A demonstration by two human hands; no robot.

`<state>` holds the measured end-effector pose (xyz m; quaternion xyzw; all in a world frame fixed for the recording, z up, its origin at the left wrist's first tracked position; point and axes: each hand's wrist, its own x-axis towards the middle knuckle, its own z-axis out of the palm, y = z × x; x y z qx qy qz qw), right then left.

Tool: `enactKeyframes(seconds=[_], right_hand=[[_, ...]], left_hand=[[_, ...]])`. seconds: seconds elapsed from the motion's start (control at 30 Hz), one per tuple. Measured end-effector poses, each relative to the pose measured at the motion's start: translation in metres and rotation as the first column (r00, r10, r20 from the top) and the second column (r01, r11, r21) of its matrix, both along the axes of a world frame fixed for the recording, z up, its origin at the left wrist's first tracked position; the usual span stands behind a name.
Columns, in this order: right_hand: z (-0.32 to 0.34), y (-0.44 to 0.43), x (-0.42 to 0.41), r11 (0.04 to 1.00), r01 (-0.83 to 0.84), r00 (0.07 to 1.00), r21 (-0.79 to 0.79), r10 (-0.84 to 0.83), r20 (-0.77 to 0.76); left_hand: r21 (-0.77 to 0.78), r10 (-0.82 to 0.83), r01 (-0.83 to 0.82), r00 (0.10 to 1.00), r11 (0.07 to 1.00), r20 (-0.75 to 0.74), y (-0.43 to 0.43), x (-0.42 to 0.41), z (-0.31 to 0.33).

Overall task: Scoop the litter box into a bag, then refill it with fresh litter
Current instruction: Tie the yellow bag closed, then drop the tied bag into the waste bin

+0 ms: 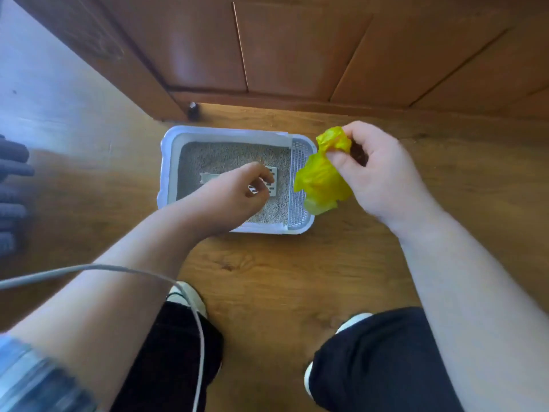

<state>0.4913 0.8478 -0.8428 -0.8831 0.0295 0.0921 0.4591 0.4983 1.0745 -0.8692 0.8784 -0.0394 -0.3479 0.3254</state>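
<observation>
Yellow bag (322, 179) in right fingers (346, 161), left fingers (260, 173) curled

The wood-grain floor (267, 263) carries the white litter box (225, 132) near its far edge, and two shoes (190, 292).

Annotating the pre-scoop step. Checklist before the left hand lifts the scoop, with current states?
1. Left hand grips scoop: cannot tell; fingers curl over it, contact unclear.
2. Scoop free to lift: ok; it lies on top of the litter.
3. Right hand holds yellow bag: ok.
4. Bag mouth open: not ok; the bag is crumpled.
5. Litter box flat on floor: ok.
6. Grey cable away from box: ok; it hangs short of it.
</observation>
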Motion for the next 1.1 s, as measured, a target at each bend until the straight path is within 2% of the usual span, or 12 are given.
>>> enactKeyframes(seconds=[0.1, 0.17, 0.23, 0.33, 0.5, 0.63, 0.77, 0.9, 1.0, 1.1], right_hand=[[0.048, 0.005, -0.011, 0.999, 0.033, 0.999, -0.006, -0.033, -0.036], [0.093, 0.007, -0.024, 1.000, 0.028, 0.998, -0.008, -0.028, -0.052], [0.146, 0.009, -0.031, 1.000, 0.000, 0.999, 0.001, 0.000, -0.049], [0.237, 0.011, -0.037, 0.999, -0.035, 0.998, 0.006, 0.035, -0.049], [0.395, 0.015, -0.041, 0.990, -0.087, 0.996, 0.109, 0.088, -0.012], [0.509, 0.019, -0.036, 0.985, -0.121, 0.988, 0.119, 0.108, 0.107], [0.611, 0.016, -0.035, 0.984, -0.094, 0.972, 0.151, 0.058, 0.227], [0.711, 0.002, -0.052, 0.984, -0.068, 0.914, 0.162, -0.004, 0.405], [0.765, -0.019, -0.062, 0.978, -0.041, 0.876, 0.205, -0.064, 0.478], [0.802, -0.044, -0.073, 0.960, 0.019, 0.841, 0.278, -0.165, 0.516]], left_hand=[[0.052, 0.038, -0.037, 0.999, 0.998, -0.023, 0.004, -0.021, 0.031], [0.074, 0.126, -0.120, 0.988, 0.990, -0.087, 0.004, -0.040, 0.067], [0.025, 0.233, -0.232, 0.960, 0.972, -0.154, 0.002, -0.058, 0.110], [-0.002, 0.304, -0.308, 0.938, 0.951, -0.167, -0.001, -0.073, 0.186], [-0.021, 0.270, -0.273, 0.958, 0.962, -0.093, 0.002, -0.064, 0.316], [-0.055, 0.221, -0.224, 0.974, 0.973, -0.055, 0.002, -0.048, 0.408], [-0.240, 0.232, -0.238, 0.971, 0.941, -0.050, -0.008, -0.034, 0.496], [-0.431, 0.196, -0.191, 0.980, 0.882, -0.035, -0.023, -0.023, 0.584], [-0.602, 0.149, -0.165, 0.986, 0.782, -0.077, -0.043, -0.012, 0.640], [-0.682, 0.073, -0.130, 0.991, 0.720, -0.112, -0.071, -0.006, 0.680]])
